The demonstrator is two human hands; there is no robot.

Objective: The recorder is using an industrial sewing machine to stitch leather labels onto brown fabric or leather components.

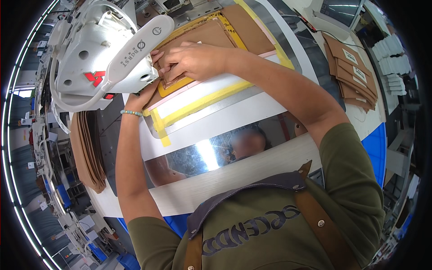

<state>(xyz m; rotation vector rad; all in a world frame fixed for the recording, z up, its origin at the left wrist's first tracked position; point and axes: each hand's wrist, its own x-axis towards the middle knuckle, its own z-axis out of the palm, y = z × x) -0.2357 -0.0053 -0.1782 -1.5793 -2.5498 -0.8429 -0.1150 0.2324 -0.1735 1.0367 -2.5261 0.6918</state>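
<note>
A white sewing machine head [85, 67] fills the upper left, partly covering my left hand [140, 95], whose few showing fingertips are beside the right hand's. My right hand [193, 60] is bent over a brown panel [209, 38] inside a yellow frame [238, 36], its fingers closed at the panel's left part, near the machine's needle area; what they pinch, if anything, is hidden. The frame lies on a white template [180, 135] edged with yellow tape [207, 101], with another brown piece [249, 29] at its upper right.
A stack of brown pieces [87, 148] stands at left; labelled brown pieces [348, 72] lie at right beside a red-handled tool [306, 22]. A shiny metal plate [191, 162] runs along the near edge, a blue bin [373, 153] below at right, a monitor [337, 11] top right.
</note>
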